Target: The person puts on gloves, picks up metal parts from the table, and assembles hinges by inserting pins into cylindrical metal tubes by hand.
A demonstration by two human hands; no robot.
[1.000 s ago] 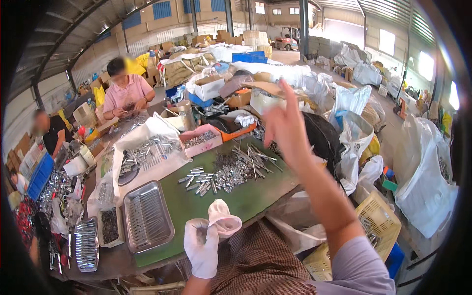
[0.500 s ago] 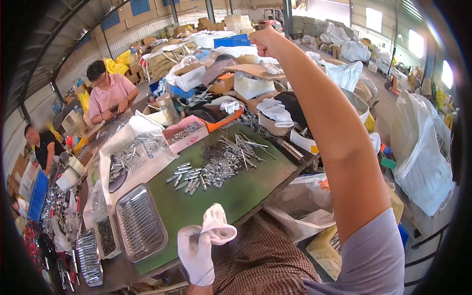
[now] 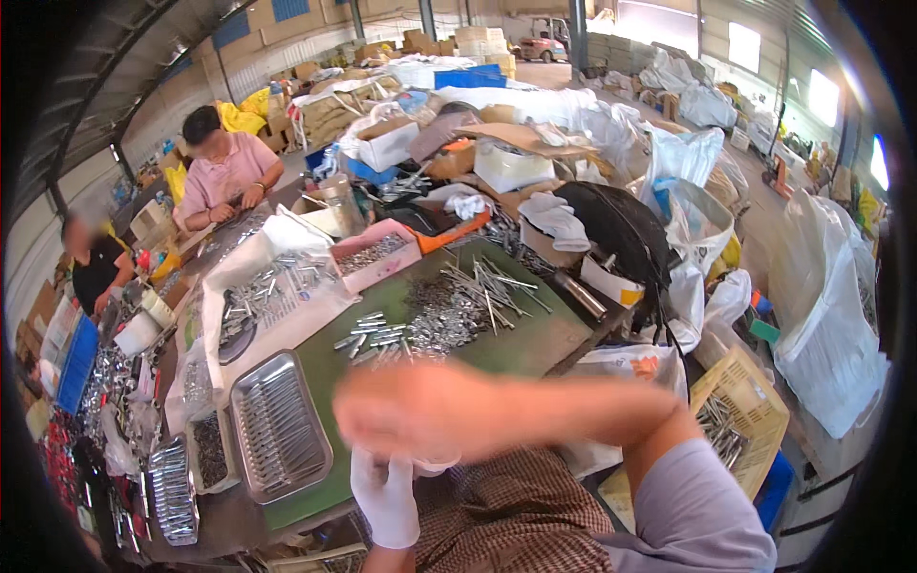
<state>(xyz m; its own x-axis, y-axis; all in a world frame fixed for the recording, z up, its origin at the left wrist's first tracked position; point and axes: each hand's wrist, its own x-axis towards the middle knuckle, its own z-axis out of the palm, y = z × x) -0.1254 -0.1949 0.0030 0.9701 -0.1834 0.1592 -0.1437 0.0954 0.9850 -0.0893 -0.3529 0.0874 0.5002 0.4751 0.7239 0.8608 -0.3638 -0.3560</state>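
Note:
My left hand (image 3: 384, 501) wears a white glove and is closed near the front edge of the green work surface (image 3: 530, 334). It holds a second white glove (image 3: 437, 468), of which only a small part shows. My bare right hand (image 3: 396, 406) lies across the top of this glove and my left fingers, hiding most of both. Motion smears the right hand, so its fingers cannot be made out. Just beyond are short metal sleeves (image 3: 368, 334), a heap of small shiny metal parts (image 3: 444, 320) and thin metal rods (image 3: 492, 291).
Left of my hands, a metal tray (image 3: 316, 406) holds rows of metal rods. A pink box (image 3: 382, 272) of small parts stands farther back. A yellow crate (image 3: 761, 382) is at my right. Two people sit at the left, one in a pink shirt (image 3: 224, 177). Sacks and boxes are piled behind.
My right hand has come down from high up at the far right to the glove at my left hand. My left hand has stayed about where it was.

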